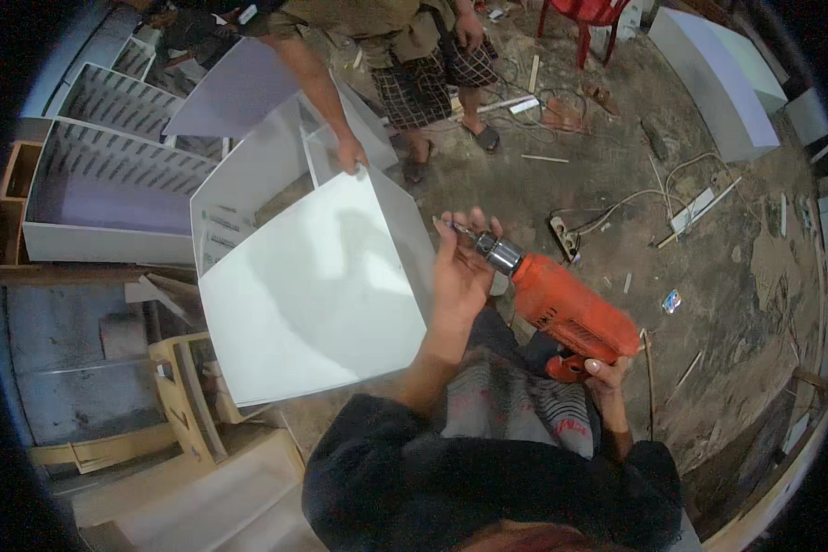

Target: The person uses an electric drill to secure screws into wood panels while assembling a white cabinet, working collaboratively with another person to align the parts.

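Note:
My right hand (605, 373) grips the handle of an orange power drill (569, 309) that points up and left. At the drill's metal chuck (500, 253), my left hand (462, 265) has its fingers closed around the chuck and the bit. Just left of the drill stands a white board cabinet (313, 285) with an open top. Another person's hand (350, 155) rests on the cabinet's far edge.
The other person (414, 64) stands beyond the cabinet in sandals. White shelved cabinets (110, 175) lie at the left, wooden frames (189, 405) at lower left. A power strip (566, 237), cables and wood scraps litter the dirt floor. A red chair (584, 18) stands far back.

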Motion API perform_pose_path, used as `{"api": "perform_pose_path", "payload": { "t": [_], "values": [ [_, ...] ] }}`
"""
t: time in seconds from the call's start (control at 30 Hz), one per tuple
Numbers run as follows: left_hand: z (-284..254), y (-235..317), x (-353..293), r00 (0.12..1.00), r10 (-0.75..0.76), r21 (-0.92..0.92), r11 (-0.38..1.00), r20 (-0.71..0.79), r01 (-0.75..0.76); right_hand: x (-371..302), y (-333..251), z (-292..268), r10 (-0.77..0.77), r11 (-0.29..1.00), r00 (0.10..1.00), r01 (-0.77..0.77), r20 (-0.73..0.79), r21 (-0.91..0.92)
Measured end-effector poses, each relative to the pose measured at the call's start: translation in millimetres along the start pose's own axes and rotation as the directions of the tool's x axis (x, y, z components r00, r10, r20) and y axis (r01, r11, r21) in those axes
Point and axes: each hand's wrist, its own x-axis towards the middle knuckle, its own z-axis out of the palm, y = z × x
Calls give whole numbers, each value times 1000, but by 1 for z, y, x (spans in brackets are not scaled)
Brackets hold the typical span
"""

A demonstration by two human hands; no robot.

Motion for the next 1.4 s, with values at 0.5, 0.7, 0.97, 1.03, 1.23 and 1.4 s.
{"api": "perform_pose_path", "payload": {
  "t": [0.5,0.7,0.97,1.03,1.23,1.4],
  "values": [
    [34,46,28,993,60,22,998,105,-63,53,1,40,-71,996,994,74,78,-40],
    [2,36,38,969,147,-94,987,200,-130,96,22,5,-165,985,965,170,206,-8],
    [-23,17,49,941,286,-2,957,178,-291,126,35,-27,-92,988,956,123,278,-96],
    [-27,20,51,914,324,151,918,243,-366,132,22,-21,-170,968,939,216,298,-129],
    [-22,40,50,921,336,543,745,195,-387,137,6,-17,-47,942,955,139,292,-304],
    [-38,37,45,922,386,436,825,29,-359,133,-17,5,56,858,941,125,334,-498]
  ]
}}
